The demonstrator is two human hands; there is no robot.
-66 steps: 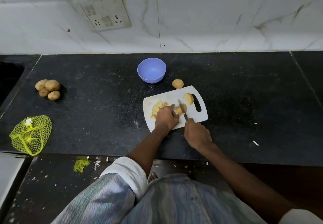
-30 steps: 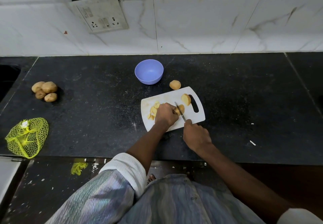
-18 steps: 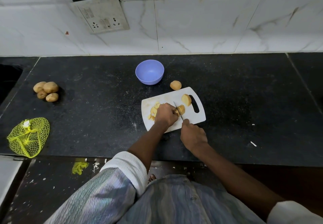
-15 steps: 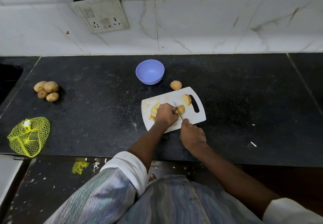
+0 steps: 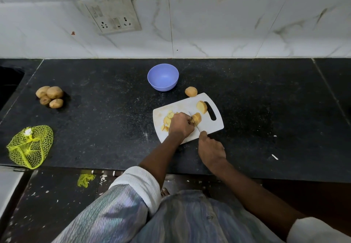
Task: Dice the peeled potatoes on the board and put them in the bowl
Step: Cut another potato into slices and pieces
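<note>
A white cutting board (image 5: 212, 127) lies on the black counter. My left hand (image 5: 180, 125) holds down a peeled potato piece (image 5: 197, 118) on the board. My right hand (image 5: 210, 147) grips a knife (image 5: 194, 123) whose blade is set into that piece beside my left fingers. Cut pieces (image 5: 168, 119) are piled at the board's left, partly hidden by my left hand. Another potato half (image 5: 201, 107) sits near the board's handle slot. A whole peeled potato (image 5: 191, 91) lies just behind the board. The purple bowl (image 5: 163, 77) stands behind, and it looks empty.
Several unpeeled potatoes (image 5: 49, 96) lie at the counter's left. A yellow net bag (image 5: 30, 146) rests at the near left edge. A socket plate (image 5: 111, 13) hangs on the tiled wall. A dark sink opening (image 5: 8, 83) is at far left.
The knife has kept slicing through the potato piece, my right hand shifting slightly nearer to me and left. My left hand stays on the piece. The sliced pile has grown little.
</note>
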